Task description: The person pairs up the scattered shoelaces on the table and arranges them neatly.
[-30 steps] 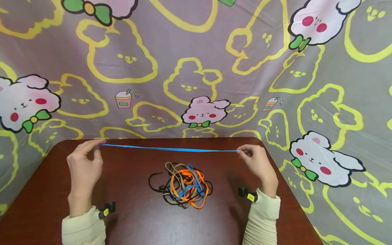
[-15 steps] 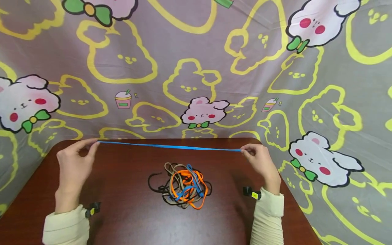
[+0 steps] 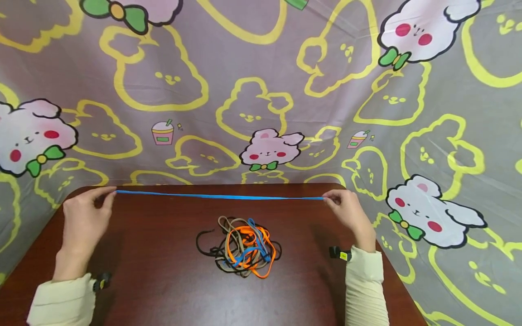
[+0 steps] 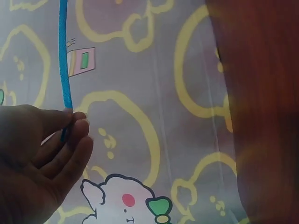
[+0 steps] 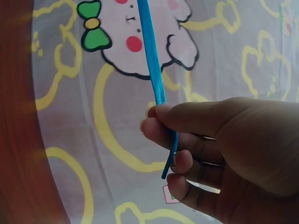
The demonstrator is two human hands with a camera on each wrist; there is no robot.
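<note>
A flat blue shoelace [image 3: 228, 197] is stretched nearly level above the far part of the table. My left hand [image 3: 83, 222] pinches one end between thumb and forefinger; in the left wrist view a short blue tip pokes out below the fingers [image 4: 77, 140]. My right hand [image 3: 348, 213] pinches the other end, and in the right wrist view a short tail hangs past the fingers [image 5: 187, 161]. Below the taut lace lies a tangled heap of laces [image 3: 244, 246] in orange, black, beige and blue, touched by neither hand.
The dark reddish-brown table [image 3: 171, 290] has its far edge against a grey curtain [image 3: 318, 149] printed with cartoon bunnies, which also rises along the sides. A small black wrist camera [image 3: 340, 253] is strapped at the right sleeve, another at the left.
My left hand has moved left and my right hand slightly right, so more of the blue shoelace stretches between them. The tangled heap has stayed in place.
</note>
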